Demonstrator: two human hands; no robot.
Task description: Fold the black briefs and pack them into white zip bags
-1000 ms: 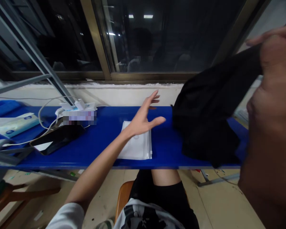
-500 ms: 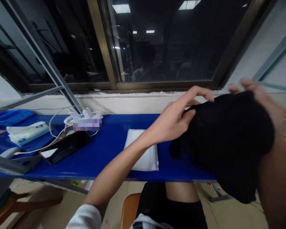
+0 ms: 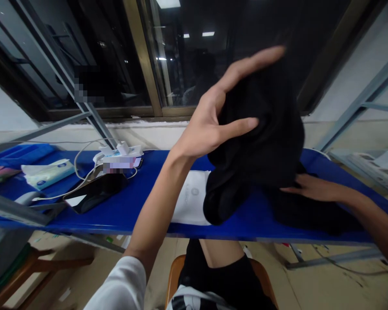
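A black cloth garment [image 3: 258, 146], its kind unclear in the folds, is lifted above the blue table and sags toward it. My left hand [image 3: 210, 116] grips its upper left side, the thumb across the front and a finger stretched along the top edge; the other fingers are hidden behind the cloth. Lower down at the right, my right hand [image 3: 313, 187] has its fingers in the black fabric just over the tabletop, partly covered by it. More black cloth [image 3: 313, 215] lies on the table below that hand. Under the raised part is a flat white plastic bag [image 3: 190, 198] with grey print.
On the blue table [image 3: 116, 221], to the left, are a tissue pack [image 3: 48, 174], a black box [image 3: 97, 193], a power strip [image 3: 132, 151] with cables and a blue tray [image 3: 22, 153]. Grey metal posts [image 3: 97, 120] frame the table. A white rack [image 3: 375, 165] stands at right.
My left hand has moved up and left, raising its part of the garment. The right hand has dropped to the tabletop. Part of the cloth now lies on the table; the bag's print shows.
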